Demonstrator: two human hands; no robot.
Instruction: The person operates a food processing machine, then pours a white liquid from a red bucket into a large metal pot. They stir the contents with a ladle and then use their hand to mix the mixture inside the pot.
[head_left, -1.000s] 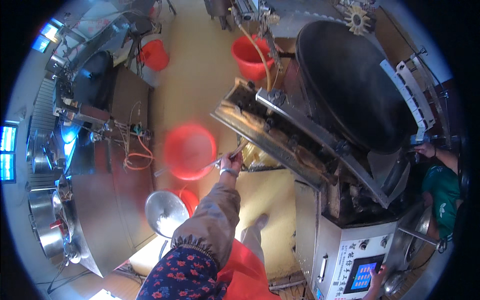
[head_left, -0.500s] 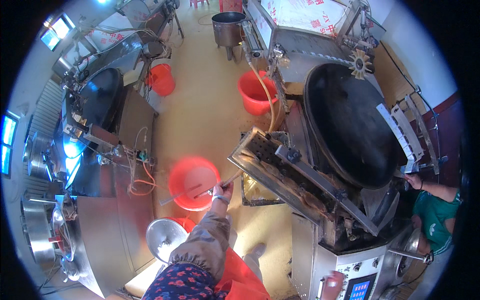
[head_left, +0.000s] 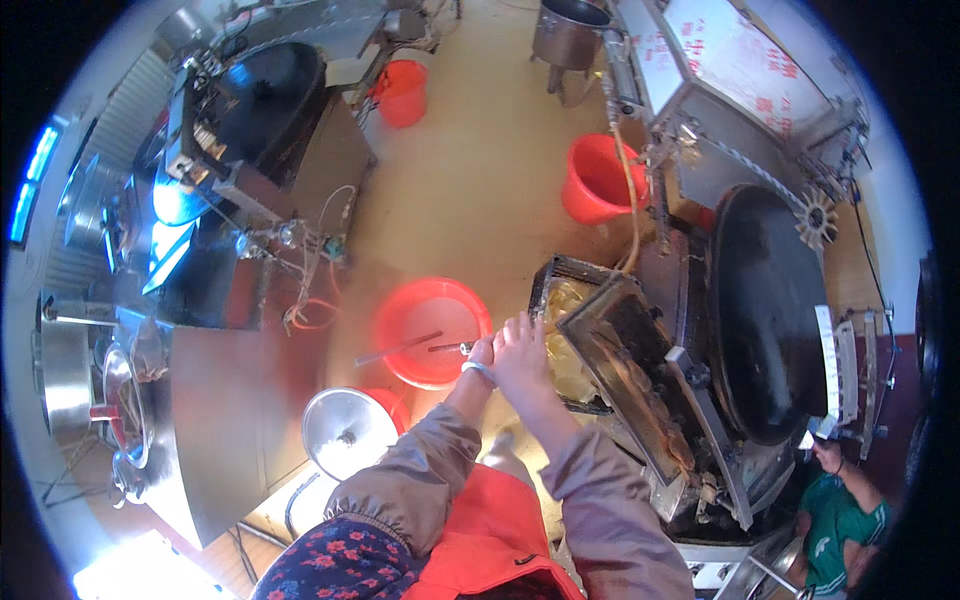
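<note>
Over the near right edge of a red basin (head_left: pixel 386 354) my two hands meet. My left hand (head_left: pixel 479 354), with a pale band at the wrist, is closed around a thin tube with a metal tip (head_left: pixel 450 348); the tip points left across the basin. Right beside it, my right hand (head_left: pixel 522 358) has its fingers bent and close together at the tube's other end. My fingers hide most of the tube there. A grey stick (head_left: pixel 400 346) lies across the basin, which holds pale liquid.
At my right stand a tilted rectangular metal frame (head_left: pixel 622 365) and a large black round pan (head_left: pixel 765 330). A co-worker in green (head_left: pixel 840 530) reaches toward the pan. Near my left arm is a red bucket with a metal lid (head_left: pixel 350 432). Another red bucket (head_left: pixel 600 180) stands farther off.
My right hand has come from beside the control panel to join my left hand at the tube. The view has turned, so the basin and machines sit elsewhere in the picture.
</note>
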